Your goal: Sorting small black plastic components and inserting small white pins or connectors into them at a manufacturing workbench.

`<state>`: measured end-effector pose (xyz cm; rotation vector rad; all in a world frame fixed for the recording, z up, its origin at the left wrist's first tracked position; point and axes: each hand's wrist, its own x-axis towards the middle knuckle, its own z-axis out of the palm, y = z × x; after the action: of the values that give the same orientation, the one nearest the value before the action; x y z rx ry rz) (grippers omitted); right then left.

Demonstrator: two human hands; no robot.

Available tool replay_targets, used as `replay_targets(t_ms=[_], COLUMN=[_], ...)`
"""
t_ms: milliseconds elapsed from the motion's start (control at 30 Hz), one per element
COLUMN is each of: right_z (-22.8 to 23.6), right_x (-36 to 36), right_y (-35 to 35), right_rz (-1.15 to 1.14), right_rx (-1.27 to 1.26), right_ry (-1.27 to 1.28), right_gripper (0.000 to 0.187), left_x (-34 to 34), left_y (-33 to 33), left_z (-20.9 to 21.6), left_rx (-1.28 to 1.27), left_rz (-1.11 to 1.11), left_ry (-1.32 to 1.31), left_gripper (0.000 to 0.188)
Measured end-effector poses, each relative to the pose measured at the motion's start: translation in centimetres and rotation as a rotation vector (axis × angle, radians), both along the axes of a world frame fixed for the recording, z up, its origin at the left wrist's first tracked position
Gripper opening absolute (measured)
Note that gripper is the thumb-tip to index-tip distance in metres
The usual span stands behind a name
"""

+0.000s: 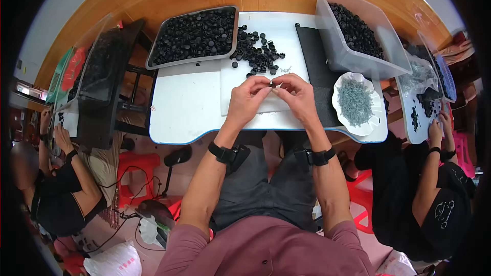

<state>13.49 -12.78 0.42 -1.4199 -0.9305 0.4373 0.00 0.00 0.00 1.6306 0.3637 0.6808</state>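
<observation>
Black part (pixel 272 85) is pinched by left hand (pixel 247 99) and right hand (pixel 296 96), fingertips narrow; I'd steady it low over the white sheet (pixel 271 106).

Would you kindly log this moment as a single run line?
left hand: pinching small dark piece | right hand: pinching same piece | black caps: scattered beyond hands | white dish: right, holding thin grey pieces
</observation>
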Motion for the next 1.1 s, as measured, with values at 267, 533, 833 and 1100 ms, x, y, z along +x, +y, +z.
replay_targets(t_ms=[267, 533, 833, 1100], right_z=[-0.3, 0.2, 0.1, -0.1], right_x=[0.0, 0.6, 1.2, 0.8], right_y=[0.2, -0.2, -0.3, 0.0], right_rz=[0.001, 0.102, 0.104, 0.005], right_rx=[-0.027, -0.072, -0.090, -0.066], right_ry=[0.088, 0.250, 0.243, 0.207], right_gripper=[0.020, 0.020, 0.017, 0.016], left_x=[0.0, -0.2, -0.1, -0.5], left_y=[0.1, -0.1, 0.3, 3.2], left_z=[0.3, 0.8, 0.5, 1.0], left_rx=[0.045, 0.091, 0.130, 0.644], left_rz=[-0.035, -0.017, -0.051, 0.354], left_ry=[0.072, 0.119, 0.092, 0.303], left_gripper=[0.018, 0.019, 0.027, 0.035])
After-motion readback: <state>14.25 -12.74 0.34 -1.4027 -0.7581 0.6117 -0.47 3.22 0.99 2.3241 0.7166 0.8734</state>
